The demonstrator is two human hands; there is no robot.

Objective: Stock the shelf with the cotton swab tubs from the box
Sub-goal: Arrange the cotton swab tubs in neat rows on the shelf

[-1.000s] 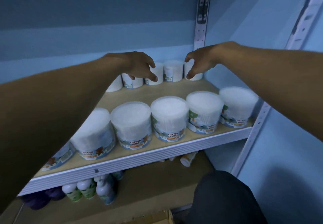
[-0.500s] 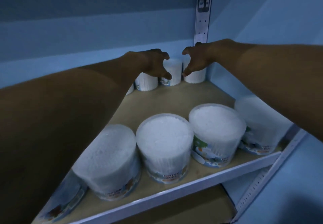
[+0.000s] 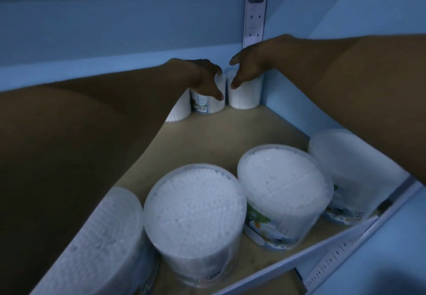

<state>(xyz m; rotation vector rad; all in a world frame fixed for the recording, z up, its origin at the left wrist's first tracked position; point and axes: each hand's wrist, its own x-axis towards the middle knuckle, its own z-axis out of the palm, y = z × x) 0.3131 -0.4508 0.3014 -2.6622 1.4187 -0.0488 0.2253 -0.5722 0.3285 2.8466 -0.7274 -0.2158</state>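
Cotton swab tubs, head view: two rows stood upright on the wooden shelf (image 3: 221,133). Front row, along the shelf's near edge from 7 to 4 o'clock: a leftmost tub (image 3: 101,244) partly hidden under the left forearm; a second tub (image 3: 193,211) with its clear lid and packed white swab tips plainly visible; a third tub (image 3: 283,186) just beside it, printed label at the base; a fourth tub (image 3: 345,170) at the right end, partly covered by the right forearm. Back row, against the blue rear wall at about 12 o'clock: a corner tub (image 3: 246,96); a barcode tub (image 3: 207,103) just to its left, label facing out; one more back tub (image 3: 179,112) left of that, mostly hidden by the left arm.

Left hand (image 3: 202,75): reached to the back row, fingers spread and curled above the barcode tub; whether it touched the tub could not be told; nothing was clasped in it.

Right hand (image 3: 251,64): reached over the corner tub, fingers loose and parted, thumb pointing down in front of the tub; actual contact could not be told.

White perforated upright (image 3: 254,13) rose at the rear corner, 12 o'clock. Bare shelf board lay between the two rows.
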